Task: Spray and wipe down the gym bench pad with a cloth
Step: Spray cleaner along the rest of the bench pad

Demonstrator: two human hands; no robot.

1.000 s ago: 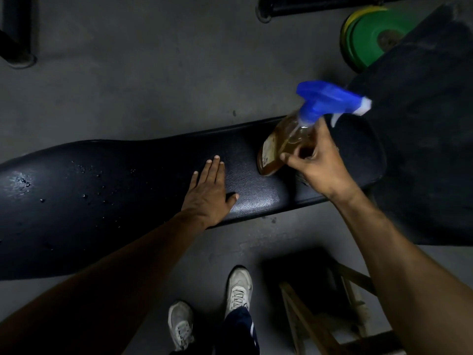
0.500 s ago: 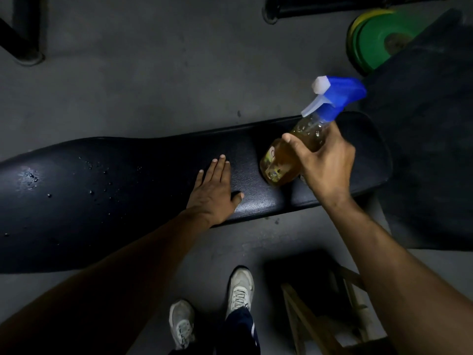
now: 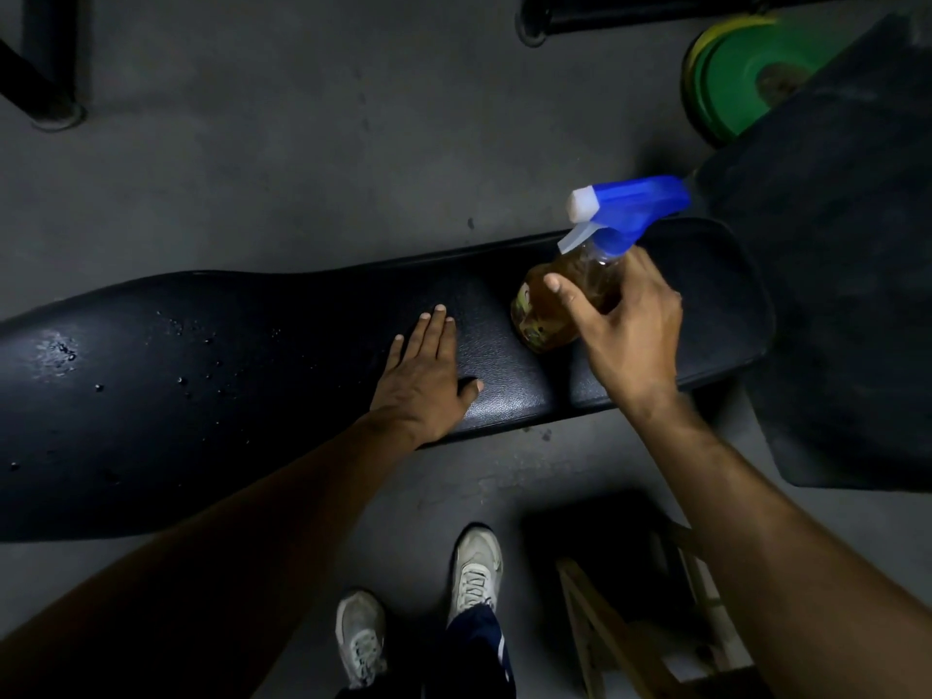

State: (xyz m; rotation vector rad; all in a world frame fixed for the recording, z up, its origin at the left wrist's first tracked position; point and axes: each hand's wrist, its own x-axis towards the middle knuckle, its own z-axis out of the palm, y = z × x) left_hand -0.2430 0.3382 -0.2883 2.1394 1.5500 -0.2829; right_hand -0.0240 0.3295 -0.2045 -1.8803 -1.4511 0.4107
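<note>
Overhead, head view: right hand (image 3: 630,325) wrapped around amber spray bottle (image 3: 565,300), blue nozzle (image 3: 625,206) aimed left, held over right part of bench pad (image 3: 252,355). Left hand (image 3: 423,380) flat, fingers spread, empty, pressing pad centre. Droplets (image 3: 191,340) on left portion.

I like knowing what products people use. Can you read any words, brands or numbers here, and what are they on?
No text is readable.
Spray bottle, held in the right hand: it has a label, too blurred to read.
Green weight plate: no legible markings.
Bench pad and shoes: no writing visible.
</note>
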